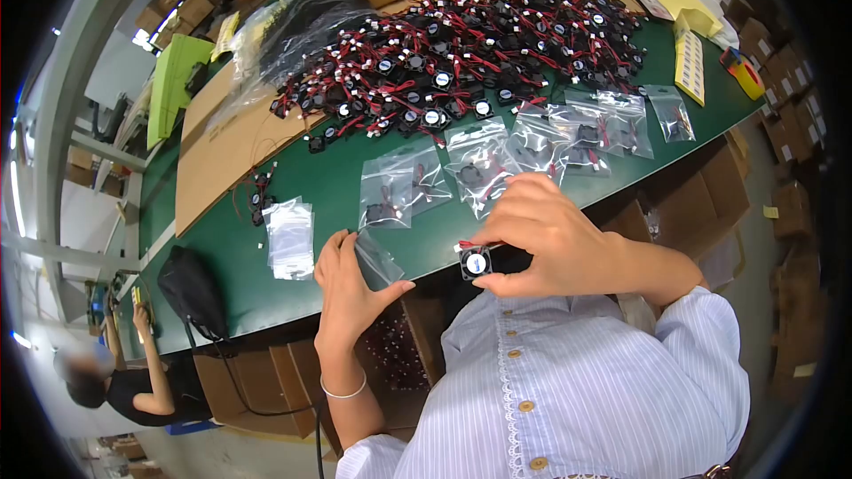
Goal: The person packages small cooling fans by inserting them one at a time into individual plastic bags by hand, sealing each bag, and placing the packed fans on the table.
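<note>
Between the thumb and fingers of my right hand (541, 235) is a small black fan (476, 263) with a white round label and red wires. My left hand (348, 288) is at the table's front edge, thumb spread from the fingers, with a clear plastic bag (380, 259) at its fingers. Left of it lies a stack of empty clear bags (290, 239). Beyond my hands, several bags with fans inside (386, 193) lie in a row. A large heap of black fans with red wires (435, 62) covers the back of the green table (342, 155).
Cardboard sheet (222, 155) and clear plastic wrap (266, 44) lie at the left. A black bag (191, 288) sits on the near left corner. Yellow tape (744, 75) is at the right end. Open cartons (253, 381) stand below. Two other people work at the left and far side.
</note>
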The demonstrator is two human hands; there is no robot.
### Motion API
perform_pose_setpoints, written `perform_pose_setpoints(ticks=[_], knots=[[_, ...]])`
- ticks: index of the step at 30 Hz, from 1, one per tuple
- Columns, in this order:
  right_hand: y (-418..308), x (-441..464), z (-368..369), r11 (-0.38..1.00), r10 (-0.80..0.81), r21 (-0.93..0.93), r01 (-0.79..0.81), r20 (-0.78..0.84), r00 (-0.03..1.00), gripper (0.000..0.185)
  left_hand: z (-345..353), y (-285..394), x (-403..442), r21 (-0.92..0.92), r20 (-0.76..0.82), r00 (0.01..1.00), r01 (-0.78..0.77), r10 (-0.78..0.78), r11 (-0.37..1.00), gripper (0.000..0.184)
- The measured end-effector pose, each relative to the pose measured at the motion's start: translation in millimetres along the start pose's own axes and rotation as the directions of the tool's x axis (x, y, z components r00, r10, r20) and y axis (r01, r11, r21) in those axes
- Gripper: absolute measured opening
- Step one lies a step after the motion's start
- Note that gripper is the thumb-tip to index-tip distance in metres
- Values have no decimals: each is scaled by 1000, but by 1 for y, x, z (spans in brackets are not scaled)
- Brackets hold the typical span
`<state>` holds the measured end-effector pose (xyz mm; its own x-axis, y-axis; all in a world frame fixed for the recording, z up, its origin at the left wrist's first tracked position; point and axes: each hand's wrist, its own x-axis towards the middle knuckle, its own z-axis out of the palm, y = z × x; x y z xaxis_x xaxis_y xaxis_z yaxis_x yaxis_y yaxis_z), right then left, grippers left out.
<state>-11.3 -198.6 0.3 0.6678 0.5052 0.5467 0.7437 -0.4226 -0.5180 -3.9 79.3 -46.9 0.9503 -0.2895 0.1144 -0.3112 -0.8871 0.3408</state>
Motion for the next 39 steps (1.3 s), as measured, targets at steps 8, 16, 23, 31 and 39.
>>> perform_pose_setpoints(ticks=[8,16,23,31,39], knots=[[14,6,21,994,-73,-84,68,-53,996,28,10,28,3,-183,-151,962,-253,227,950,95],[22,10,39,967,-87,-220,132,203,975,35,28,31,16,-258,-159,916,-398,367,881,90],[25,21,55,945,-155,-245,215,241,958,32,29,28,18,-256,-163,896,-443,413,859,90],[22,-7,76,988,118,-108,-109,78,990,26,31,28,20,-241,-124,890,-456,439,857,90],[11,-3,76,961,257,-110,-254,18,966,28,30,26,21,-234,-95,876,-481,472,845,89]])
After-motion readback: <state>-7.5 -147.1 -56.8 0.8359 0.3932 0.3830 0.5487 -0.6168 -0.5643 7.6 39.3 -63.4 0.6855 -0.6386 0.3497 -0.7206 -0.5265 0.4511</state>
